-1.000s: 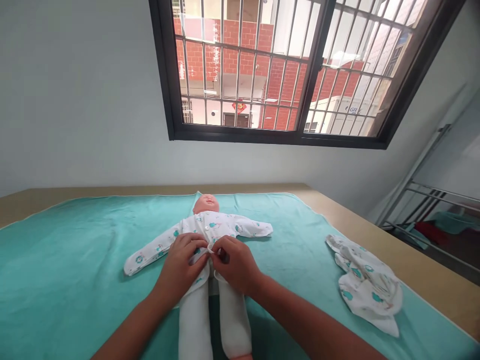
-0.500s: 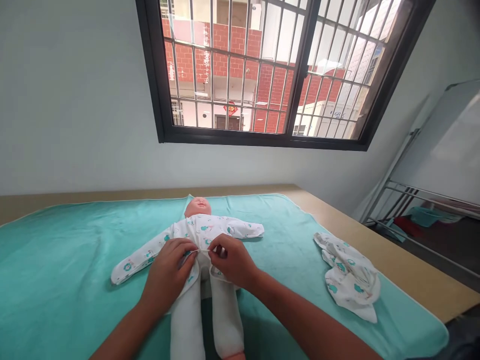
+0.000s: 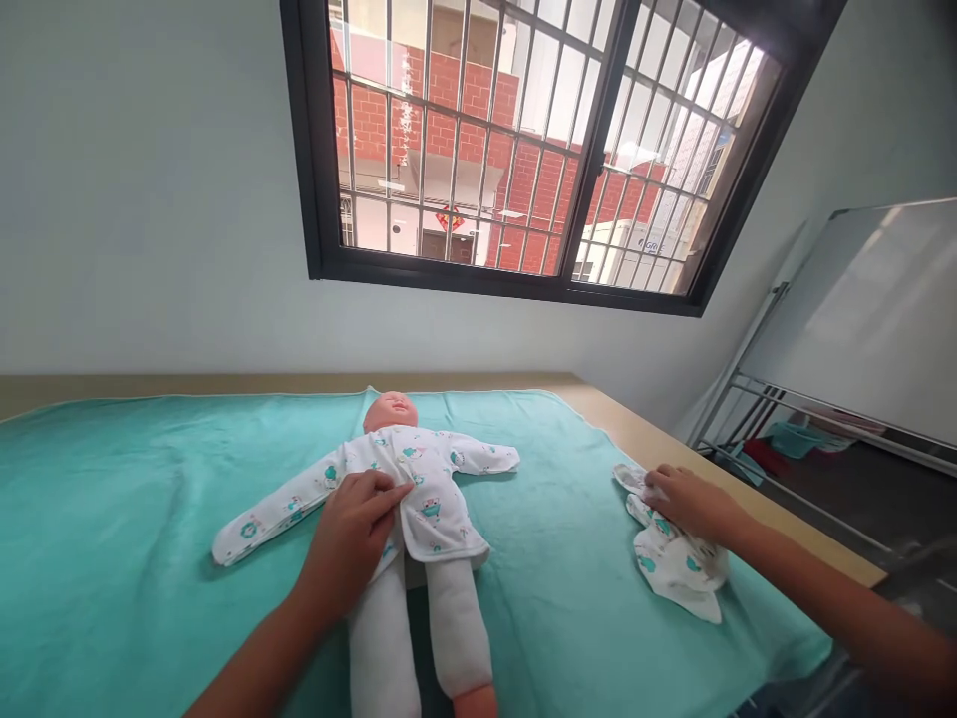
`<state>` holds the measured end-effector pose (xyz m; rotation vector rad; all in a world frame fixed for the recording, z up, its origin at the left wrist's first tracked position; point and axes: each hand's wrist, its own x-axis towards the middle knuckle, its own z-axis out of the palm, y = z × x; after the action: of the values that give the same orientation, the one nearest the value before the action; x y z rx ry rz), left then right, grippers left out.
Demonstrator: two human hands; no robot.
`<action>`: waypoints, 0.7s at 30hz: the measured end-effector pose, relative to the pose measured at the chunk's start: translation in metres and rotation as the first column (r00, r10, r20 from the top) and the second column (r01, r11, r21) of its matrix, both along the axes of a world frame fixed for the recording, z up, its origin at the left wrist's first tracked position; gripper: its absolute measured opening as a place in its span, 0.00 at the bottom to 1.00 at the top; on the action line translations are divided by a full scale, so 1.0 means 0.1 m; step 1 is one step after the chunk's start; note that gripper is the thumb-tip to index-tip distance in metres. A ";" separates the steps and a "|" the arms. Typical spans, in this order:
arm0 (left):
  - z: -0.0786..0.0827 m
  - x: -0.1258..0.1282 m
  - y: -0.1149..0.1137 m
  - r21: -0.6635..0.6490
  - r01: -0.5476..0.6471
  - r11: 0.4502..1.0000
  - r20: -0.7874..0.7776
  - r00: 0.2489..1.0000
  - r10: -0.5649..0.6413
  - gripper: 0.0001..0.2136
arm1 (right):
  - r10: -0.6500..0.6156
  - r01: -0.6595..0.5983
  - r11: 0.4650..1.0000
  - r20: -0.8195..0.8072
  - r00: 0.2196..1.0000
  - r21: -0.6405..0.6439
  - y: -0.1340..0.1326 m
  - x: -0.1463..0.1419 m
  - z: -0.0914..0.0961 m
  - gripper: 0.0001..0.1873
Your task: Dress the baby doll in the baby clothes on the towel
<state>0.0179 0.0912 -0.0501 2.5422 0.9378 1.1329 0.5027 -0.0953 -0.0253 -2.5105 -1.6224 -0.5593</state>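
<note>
The doll [image 3: 391, 411] lies on its back with its head at the far end and its legs toward the person. Its face side and head are a pinky tan color. It wears a white shirt [image 3: 441, 504] with little blue-green pictures all over it and a few tiny colored marks. The shirt has 2 long sleeves, spread out to the sides. The sleeve on the left looks longer and has a round end. The bottom of the shirt has a smooth, curvy edge and lies over the top of the right-side leg. Both legs are soft and white, and a pinky-orange foot peeks out of the right-side leg.

The left hand [image 3: 357, 524] rests on the front of the shirt, its thumb and fingers close together; I cannot tell if it pinches the cloth. The right hand [image 3: 692, 504] is bent over a crumpled cloth [image 3: 677, 573], white with the same kind of pictures. I cannot tell if it grips it.

Everything lies on a blue-green blanket [image 3: 135, 489], spread on a light brown tabletop [image 3: 613, 417]. Behind is a pale wall [image 3: 150, 199] with a barred window [image 3: 336, 264] in a black frame. A white board [image 3: 882, 309] stands to the right.
</note>
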 end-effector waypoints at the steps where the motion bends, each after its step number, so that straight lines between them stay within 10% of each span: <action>1: 0.01 0.01 -0.01 -0.001 -0.002 1.000 -0.021 1.000 0.002 0.16 | -0.003 -0.003 0.996 -0.066 0.998 -0.087 -0.06 0.10 -0.04 0.11; 6: 0.06 0.03 -0.04 -0.041 0.002 0.999 -0.032 0.999 -0.003 0.14 | -0.041 -0.005 0.974 -0.201 0.979 -0.225 -0.08 0.10 0.00 0.14; 12: 0.06 0.03 -0.03 -0.060 0.000 0.998 -0.015 1.000 -0.001 0.12 | 0.203 -0.112 0.970 -0.467 0.861 0.215 0.09 -0.89 0.77 0.14; 16: 0.10 0.02 -0.10 -0.090 0.038 0.995 0.139 0.990 -0.026 0.14 | 0.453 -0.072 0.885 -0.814 0.364 0.460 0.15 -1.68 1.30 0.18; 21: 0.54 0.08 -0.44 -0.313 0.281 0.907 0.462 0.879 -0.112 0.24 | 0.657 -0.100 0.733 -0.738 -0.152 0.673 0.27 -2.34 1.66 0.15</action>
<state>0.0260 0.0472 0.0040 1.9160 0.6741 1.2469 0.2688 -0.0681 0.1408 -1.0694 -1.1715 0.8438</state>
